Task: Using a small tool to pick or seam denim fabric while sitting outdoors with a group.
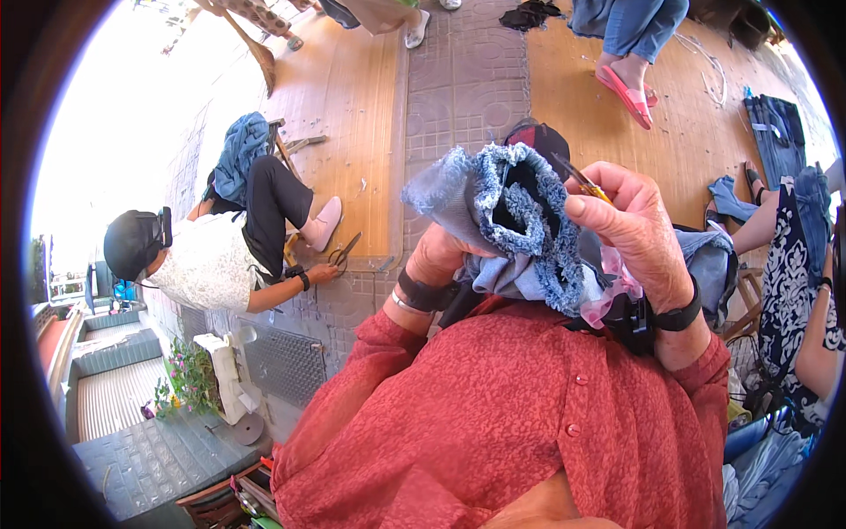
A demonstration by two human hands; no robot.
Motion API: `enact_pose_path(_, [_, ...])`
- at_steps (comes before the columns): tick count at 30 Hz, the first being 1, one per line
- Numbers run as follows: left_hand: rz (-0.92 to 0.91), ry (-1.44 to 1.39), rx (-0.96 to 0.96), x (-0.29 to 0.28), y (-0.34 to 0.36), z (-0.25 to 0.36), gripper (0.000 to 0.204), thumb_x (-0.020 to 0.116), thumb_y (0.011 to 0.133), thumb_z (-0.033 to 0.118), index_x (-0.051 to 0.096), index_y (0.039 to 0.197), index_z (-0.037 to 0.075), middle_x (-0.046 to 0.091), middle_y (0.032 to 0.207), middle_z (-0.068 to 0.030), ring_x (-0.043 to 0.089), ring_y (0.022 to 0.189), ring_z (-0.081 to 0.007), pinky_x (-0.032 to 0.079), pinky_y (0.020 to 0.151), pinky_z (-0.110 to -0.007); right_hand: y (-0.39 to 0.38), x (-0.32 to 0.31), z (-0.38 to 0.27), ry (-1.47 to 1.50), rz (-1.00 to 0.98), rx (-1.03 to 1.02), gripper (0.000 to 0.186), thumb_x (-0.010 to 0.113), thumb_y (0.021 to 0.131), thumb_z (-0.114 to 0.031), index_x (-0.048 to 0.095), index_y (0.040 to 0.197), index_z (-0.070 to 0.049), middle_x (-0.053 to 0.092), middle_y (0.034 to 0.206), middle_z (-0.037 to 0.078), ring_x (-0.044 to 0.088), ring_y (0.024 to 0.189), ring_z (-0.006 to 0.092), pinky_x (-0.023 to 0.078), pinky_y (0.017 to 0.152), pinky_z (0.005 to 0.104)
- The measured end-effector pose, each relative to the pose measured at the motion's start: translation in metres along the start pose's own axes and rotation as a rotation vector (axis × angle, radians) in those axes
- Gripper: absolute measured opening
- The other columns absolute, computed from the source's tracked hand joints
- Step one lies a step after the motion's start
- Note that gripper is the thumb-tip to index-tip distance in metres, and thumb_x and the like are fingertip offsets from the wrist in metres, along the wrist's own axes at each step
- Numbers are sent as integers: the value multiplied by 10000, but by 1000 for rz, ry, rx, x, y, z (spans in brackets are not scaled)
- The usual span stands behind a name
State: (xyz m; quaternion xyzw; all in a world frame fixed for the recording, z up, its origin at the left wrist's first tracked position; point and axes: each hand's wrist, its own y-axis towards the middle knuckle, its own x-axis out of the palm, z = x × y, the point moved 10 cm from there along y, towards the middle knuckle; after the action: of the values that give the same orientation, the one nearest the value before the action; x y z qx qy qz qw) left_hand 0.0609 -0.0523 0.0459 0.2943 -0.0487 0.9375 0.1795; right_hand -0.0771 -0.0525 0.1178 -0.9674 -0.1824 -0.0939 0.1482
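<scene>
In front of my chest is a bundled piece of blue denim with thick, frayed, fluffy edges curled into loops. My left hand grips it from the left side, the fingers mostly hidden behind and under the cloth. My right hand is closed around a small yellow-handled tool with a dark pointed tip, pinched between thumb and fingers. The tip points up and left, close to the frayed edge; whether it touches the denim I cannot tell. A translucent pink strip hangs below my right hand, beside the cloth.
At left a seated person holds dark scissors low near the floor. Wooden-look mats flank a paved strip. Another person's feet in pink sandals are at the far right. Jeans and more people line the right side.
</scene>
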Motion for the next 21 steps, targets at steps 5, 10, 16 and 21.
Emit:
enact_pose_path(5, [25,18,16,-10,-4,0,821,842,463,95,470,1194,58,565,1078,-32,529,990,-168,410,914,-324,19,-61,7,-140,330,-152,85,605,816,-111,603,821,-26,542,698,-40,487,658,21,400,595,186])
enact_pose_path(10, [96,-52,3,-26,0,-11,920,869,410,144,439,1219,64,549,1095,-25,522,993,-165,404,925,-332,31,-134,8,-386,649,-353,95,589,832,-132,599,841,-38,521,670,-57,452,588,9,358,522,163])
enact_pose_path(16, [105,-108,-23,-38,1,-21,917,874,410,138,444,1217,71,544,1109,-21,512,1007,-159,401,930,-335,30,-88,17,-192,346,-57,214,583,848,-207,570,940,-15,477,706,-48,377,576,9,306,495,168])
enact_pose_path(21, [52,-43,-13,-42,2,-25,516,619,807,215,407,1256,73,459,1235,-113,463,1108,-247,388,963,-400,15,-38,20,-163,82,-127,315,572,847,-312,547,968,-22,474,724,-58,388,611,25,323,548,171])
